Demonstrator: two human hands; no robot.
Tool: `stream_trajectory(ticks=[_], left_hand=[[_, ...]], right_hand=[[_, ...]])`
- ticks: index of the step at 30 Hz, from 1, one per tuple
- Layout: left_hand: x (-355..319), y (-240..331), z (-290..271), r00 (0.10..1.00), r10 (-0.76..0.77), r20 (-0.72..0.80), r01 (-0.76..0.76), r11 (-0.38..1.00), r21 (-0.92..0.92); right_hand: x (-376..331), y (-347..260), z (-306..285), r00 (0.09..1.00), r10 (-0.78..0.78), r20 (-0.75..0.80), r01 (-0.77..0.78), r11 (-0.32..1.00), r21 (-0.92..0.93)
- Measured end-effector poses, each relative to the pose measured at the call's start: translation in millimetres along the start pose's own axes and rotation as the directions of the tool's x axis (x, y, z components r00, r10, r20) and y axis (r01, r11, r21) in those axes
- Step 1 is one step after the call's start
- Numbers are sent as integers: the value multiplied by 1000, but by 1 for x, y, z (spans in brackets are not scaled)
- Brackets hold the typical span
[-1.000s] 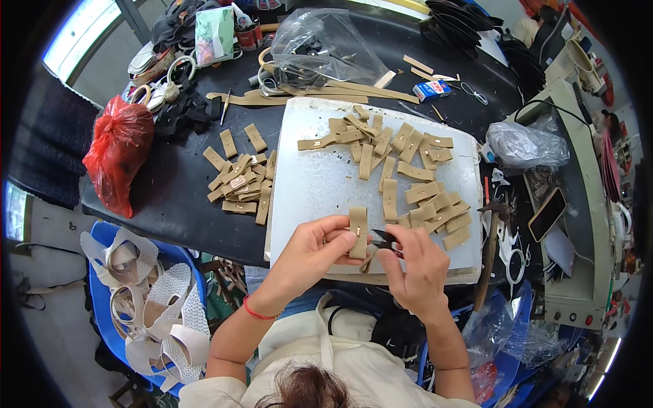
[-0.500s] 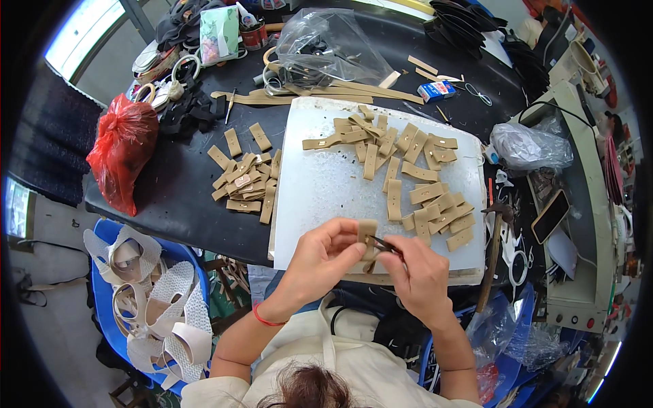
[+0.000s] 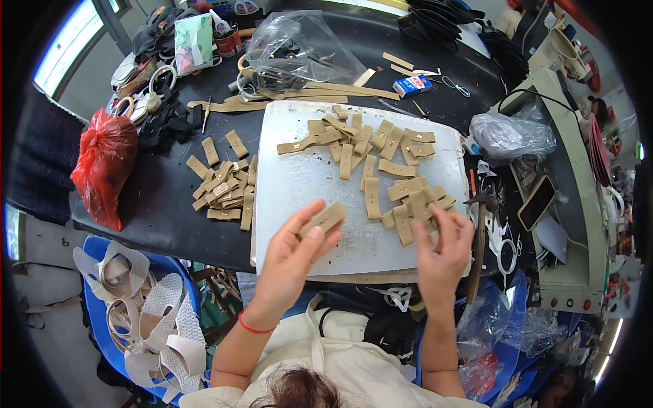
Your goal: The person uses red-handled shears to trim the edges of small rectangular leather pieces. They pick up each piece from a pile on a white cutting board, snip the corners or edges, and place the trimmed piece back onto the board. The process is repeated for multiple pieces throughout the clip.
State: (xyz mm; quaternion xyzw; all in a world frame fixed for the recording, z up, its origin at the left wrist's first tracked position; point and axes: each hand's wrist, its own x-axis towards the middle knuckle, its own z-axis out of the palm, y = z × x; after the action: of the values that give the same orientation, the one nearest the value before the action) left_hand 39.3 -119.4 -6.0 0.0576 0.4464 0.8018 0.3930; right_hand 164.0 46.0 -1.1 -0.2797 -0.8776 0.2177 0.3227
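Observation:
A short tan strap strip (image 3: 324, 219) with small holes is pinched in my left hand (image 3: 292, 248), above the lower middle of the white board (image 3: 306, 197). At the board's right side, my right hand (image 3: 445, 248) has its thumb and fingers on the end of another tan strip (image 3: 420, 205), which tilts over the pile beneath it. Motion softens the right fingertips a little. More tan strips (image 3: 350, 136), some with small metal pieces, lie heaped at the board's far side. A separate heap of strips (image 3: 228, 187) lies left of the board on the black table.
A red plastic bag (image 3: 105, 166) sits at the table's left edge, above a blue basket (image 3: 102, 319) of pale shoe uppers. At right lie a hammer (image 3: 480, 238), white-handled scissors (image 3: 507, 258) and a phone (image 3: 537, 204). Long tan straps (image 3: 292, 98) and a clear bag lie behind the board.
My hands have moved apart; the left keeps its strip, while the right has gone to the right-hand pile. The dark slender tool it held no longer shows. The whole view has shifted slightly.

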Motion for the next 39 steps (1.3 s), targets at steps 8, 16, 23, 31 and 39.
stream_trajectory(ticks=[8,16,23,31,39], left_hand=[[-3,-19,19,991,-72,117,70,997,20],[-7,-34,23,996,31,87,-38,996,86],[-10,-29,27,993,-14,116,10,999,35],[-7,-20,20,991,-102,83,103,995,-1],[-7,-18,20,952,-248,179,246,969,31]], right_hand=[[-23,-24,16,976,-206,76,207,978,-10],[-26,-18,30,931,-365,3,359,913,-193],[-38,-13,32,979,-197,48,197,980,3],[-28,-18,13,986,97,133,-154,823,547],[-18,-25,20,968,-249,17,226,903,366]])
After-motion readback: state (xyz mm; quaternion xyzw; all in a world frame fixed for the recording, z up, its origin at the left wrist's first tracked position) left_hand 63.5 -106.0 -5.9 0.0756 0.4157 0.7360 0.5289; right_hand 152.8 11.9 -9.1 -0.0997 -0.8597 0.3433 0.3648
